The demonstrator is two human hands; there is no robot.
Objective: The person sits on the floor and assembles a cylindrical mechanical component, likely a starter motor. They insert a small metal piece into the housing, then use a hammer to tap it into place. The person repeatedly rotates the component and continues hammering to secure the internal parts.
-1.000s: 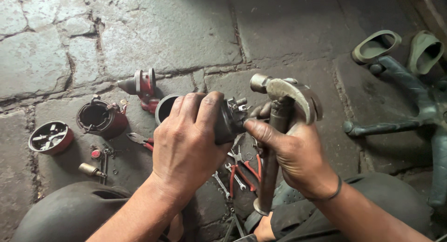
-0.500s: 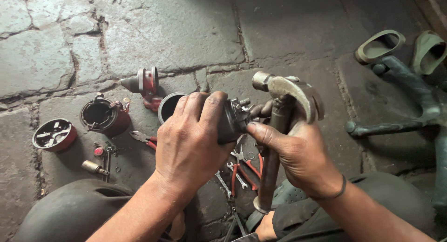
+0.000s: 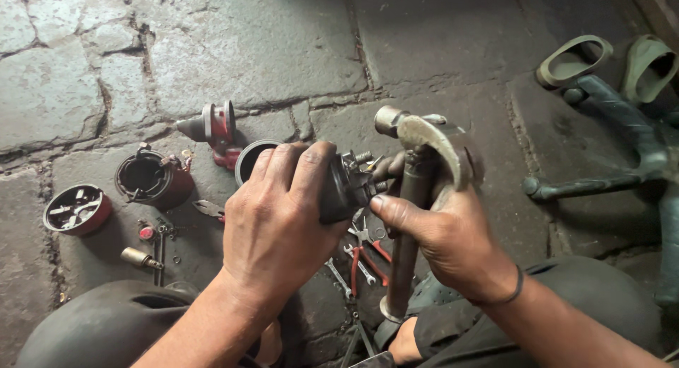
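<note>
My left hand [image 3: 283,219] wraps over a dark cylindrical motor part [image 3: 341,187], fingers curled across its top. Small studs and wire ends stick out of the part's right end, toward my right hand. My right hand [image 3: 445,237] grips a claw hammer [image 3: 424,145] high on its metal handle, just under the head, with the thumb pressed near the part's end. The hammer head sits right above and beside the part. Both hands are held above the stone floor, between my knees.
On the stone floor [image 3: 247,49] lie a red end cap [image 3: 76,209], a dark red housing [image 3: 152,178], a red-and-grey piece [image 3: 216,127], a ring [image 3: 249,159], a brass bit [image 3: 138,257], and pliers and wrenches [image 3: 361,258]. A green chair base [image 3: 615,127] stands right.
The view has shifted slightly; both hands keep the same grip on the part and the hammer, with only small adjustment.
</note>
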